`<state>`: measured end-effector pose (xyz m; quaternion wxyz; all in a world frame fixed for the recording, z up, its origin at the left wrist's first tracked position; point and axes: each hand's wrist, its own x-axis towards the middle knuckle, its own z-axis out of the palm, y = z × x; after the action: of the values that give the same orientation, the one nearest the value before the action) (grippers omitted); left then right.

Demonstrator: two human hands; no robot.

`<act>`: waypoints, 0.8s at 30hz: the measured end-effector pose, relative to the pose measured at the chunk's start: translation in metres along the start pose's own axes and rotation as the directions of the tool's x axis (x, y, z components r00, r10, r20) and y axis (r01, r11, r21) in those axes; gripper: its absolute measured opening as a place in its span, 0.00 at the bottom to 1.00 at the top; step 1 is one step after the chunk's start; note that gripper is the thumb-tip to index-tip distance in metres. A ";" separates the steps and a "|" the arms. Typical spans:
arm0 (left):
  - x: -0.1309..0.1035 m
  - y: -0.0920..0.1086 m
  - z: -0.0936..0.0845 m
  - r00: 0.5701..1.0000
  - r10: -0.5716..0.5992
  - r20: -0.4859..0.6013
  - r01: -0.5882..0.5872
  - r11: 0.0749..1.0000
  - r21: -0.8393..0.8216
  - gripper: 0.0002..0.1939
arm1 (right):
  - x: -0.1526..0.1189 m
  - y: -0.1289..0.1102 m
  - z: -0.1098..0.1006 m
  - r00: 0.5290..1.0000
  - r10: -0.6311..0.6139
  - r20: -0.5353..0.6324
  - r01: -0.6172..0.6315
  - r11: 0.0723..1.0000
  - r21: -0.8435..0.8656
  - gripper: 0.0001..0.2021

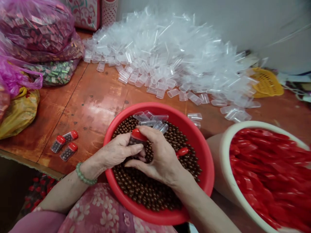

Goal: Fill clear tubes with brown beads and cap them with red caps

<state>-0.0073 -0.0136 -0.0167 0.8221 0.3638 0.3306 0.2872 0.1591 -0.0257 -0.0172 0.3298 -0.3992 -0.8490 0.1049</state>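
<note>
In the head view, a small clear plastic bottle with a red cap, dark balls inside, is held cap up above the round red plastic basin of glossy brown balls, near the bench's front edge. If the cap is being pressed home, steady support from below and an even push on its top should seat it squarely; staying over the basin would let any spilled ball drop back. The bottle lies between the hands: the left hand grips its body, while the right hand arches loosely, index finger on the cap, thumb spread apart below. Three filled, red-capped clear bottles rest left of the basin near the front edge; clear empty plastic tubes heap toward the far edge
</note>
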 end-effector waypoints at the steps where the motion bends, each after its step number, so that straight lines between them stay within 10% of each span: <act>1: 0.000 -0.001 0.000 1.000 0.004 0.004 -0.004 1.000 -0.018 0.15 | 0.000 0.000 0.002 1.000 -0.018 -0.015 0.017 0.999 -0.040 0.37; 17: 0.000 -0.001 -0.004 0.997 0.051 0.062 -0.040 0.983 -0.178 0.23 | 0.007 -0.001 0.008 0.983 -0.155 -0.099 0.133 0.972 -0.193 0.33; 24: 0.014 -0.005 0.008 0.975 -0.131 -0.181 0.056 0.927 -0.371 0.21 | 0.003 0.002 0.012 0.984 -0.179 0.004 0.176 0.959 -0.221 0.39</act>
<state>0.0086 -0.0099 -0.0211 0.8501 0.1579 0.3705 0.3393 0.1513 -0.0212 -0.0257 0.2983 -0.3564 -0.8851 -0.0231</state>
